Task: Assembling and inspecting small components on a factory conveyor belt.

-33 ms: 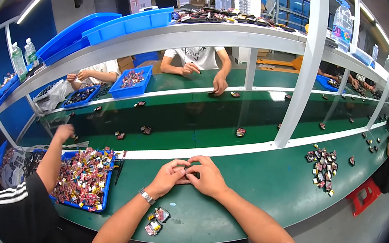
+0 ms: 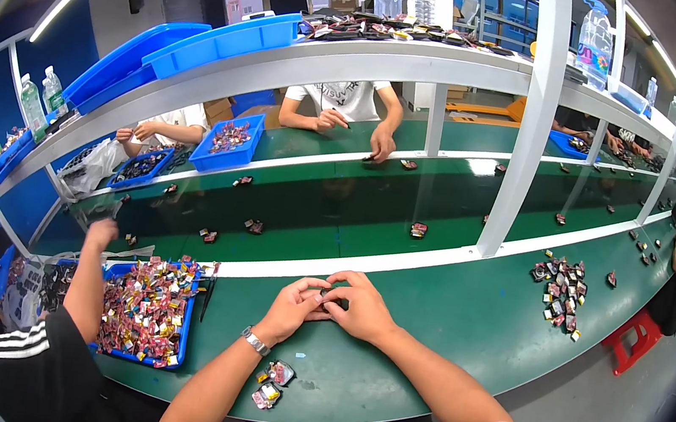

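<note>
left hand [image 2: 294, 305] and right hand [image 2: 358, 306] fingers pinched together on small dark part [image 2: 332, 299], green workbench [image 2: 444, 310], wrapped pieces [image 2: 271, 383] near left forearm

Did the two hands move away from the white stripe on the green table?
No. Both hands sit together just below the white stripe, same as before, pinching a small dark piece.

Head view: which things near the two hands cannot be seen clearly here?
- Small dark part: mostly covered by the left hand and right hand; its shape and the grip are unclear.
- Two small packets by the left forearm: too small to identify.
- Heap of small pieces on the green table: too small and bent by the fisheye.
</note>
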